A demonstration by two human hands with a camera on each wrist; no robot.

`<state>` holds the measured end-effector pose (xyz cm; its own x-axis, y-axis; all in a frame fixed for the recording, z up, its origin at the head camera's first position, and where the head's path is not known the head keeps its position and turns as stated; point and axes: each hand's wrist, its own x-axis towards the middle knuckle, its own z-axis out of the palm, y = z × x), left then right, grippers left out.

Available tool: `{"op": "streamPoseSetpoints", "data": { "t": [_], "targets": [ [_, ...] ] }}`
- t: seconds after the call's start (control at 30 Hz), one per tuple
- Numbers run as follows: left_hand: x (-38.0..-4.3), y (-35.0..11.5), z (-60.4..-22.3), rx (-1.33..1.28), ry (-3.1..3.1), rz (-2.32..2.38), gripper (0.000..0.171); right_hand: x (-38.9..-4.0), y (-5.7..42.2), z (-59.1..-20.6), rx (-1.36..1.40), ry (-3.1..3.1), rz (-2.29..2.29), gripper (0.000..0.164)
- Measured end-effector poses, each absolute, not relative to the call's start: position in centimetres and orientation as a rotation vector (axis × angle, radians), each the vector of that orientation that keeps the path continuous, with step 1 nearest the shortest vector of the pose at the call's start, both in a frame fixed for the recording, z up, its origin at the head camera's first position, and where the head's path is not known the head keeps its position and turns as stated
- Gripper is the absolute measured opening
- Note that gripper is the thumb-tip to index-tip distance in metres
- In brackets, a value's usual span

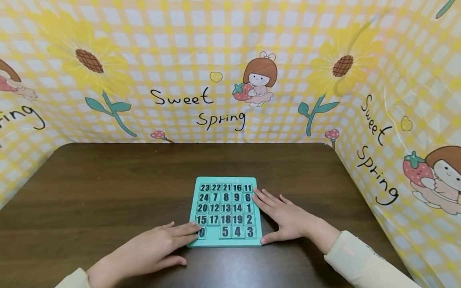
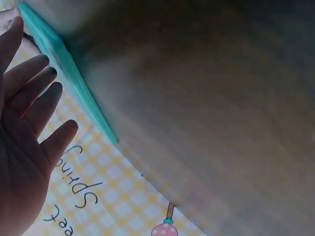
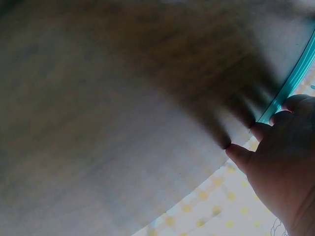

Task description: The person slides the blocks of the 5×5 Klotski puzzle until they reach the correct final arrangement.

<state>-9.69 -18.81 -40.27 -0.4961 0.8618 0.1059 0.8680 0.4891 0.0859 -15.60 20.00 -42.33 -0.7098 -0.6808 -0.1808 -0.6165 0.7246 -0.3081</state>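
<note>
Lying flat on the brown table [image 1: 108, 180], a green number board [image 1: 230, 243] is being touched from both sides. Nothing is being gripped. The bottom left tile [image 1: 203, 234] is being touched by the straight fingers [image 1: 185, 231] of the left hand [image 1: 153, 245], and its number is being partly hidden. The board's right edge is being touched by the right hand [image 1: 289, 217], with its fingers loosely spread and its thumb [image 1: 271, 238] at the near right corner; the board is perhaps being steadied. It seems that tile sliding is being done. One gap [image 1: 213, 233] is being shown in the bottom row, between the bottom left tile and tile 5 [image 1: 225, 232], just below tile 17 [image 1: 214, 219]. For the next move, a light push is probably being called for: one of those three tiles would need to be slid into the gap.
</note>
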Motion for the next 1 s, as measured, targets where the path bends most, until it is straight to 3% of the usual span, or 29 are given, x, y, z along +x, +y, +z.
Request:
{"op": "streamPoseSetpoints", "data": {
  "t": [0.73, 1.0],
  "targets": [
    [-10.8, -15.7, -40.2, -1.645, -2.741, -0.193, 0.061, -15.7, 20.0, -42.6, -1.028, 2.650, -0.325, 0.114],
    [-12.1, -17.2, -40.0, -1.514, -2.827, -0.211, 0.067, -15.7, 20.1, -42.5, -1.018, 2.646, -0.324, 0.114]
  ]
}}
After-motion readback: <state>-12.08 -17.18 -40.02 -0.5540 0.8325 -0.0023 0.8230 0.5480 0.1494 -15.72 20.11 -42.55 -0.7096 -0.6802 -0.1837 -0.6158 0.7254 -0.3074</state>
